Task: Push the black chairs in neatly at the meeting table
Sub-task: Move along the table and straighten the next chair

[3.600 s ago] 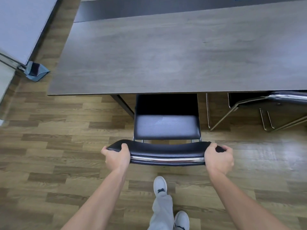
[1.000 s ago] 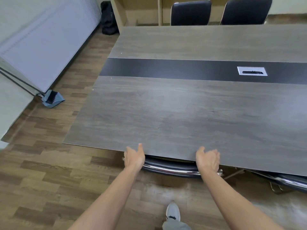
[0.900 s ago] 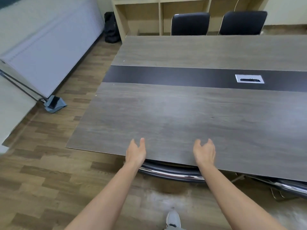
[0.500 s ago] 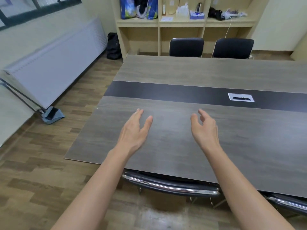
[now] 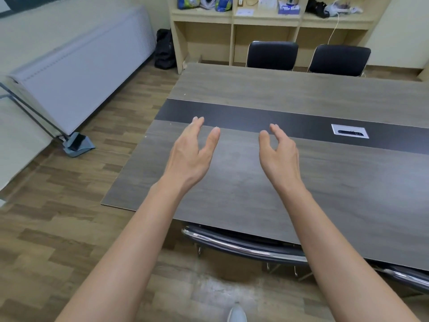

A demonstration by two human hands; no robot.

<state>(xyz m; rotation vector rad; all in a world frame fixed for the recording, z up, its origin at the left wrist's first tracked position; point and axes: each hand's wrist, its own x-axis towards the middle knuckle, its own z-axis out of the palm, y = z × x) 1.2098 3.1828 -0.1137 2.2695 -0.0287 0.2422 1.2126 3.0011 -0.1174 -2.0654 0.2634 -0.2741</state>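
Note:
The grey wood-grain meeting table (image 5: 232, 196) with a dark centre strip fills the middle of the view. A black chair (image 5: 241, 246) with a chrome-edged backrest is tucked under its near edge, only the top of the backrest showing. Another black chair (image 5: 408, 278) shows at the lower right under the same edge. Two black chairs (image 5: 272, 54) (image 5: 340, 59) stand at the far side. My left hand (image 5: 191, 152) and my right hand (image 5: 279, 154) hover above the tabletop with relaxed fingers, holding nothing, both clear of the near chair.
A white cable port (image 5: 349, 131) sits in the dark strip. Beige shelves (image 5: 267, 17) with bags and boxes line the far wall. A grey folded panel (image 5: 76, 66) on a stand leans at the left, a black bag (image 5: 164, 48) behind it. My shoe (image 5: 236, 313) is on the wood floor.
I pushed the near chair under the table and let go of its backrest. Both hands lifted up over the tabletop, and my view tilted up toward the far wall.

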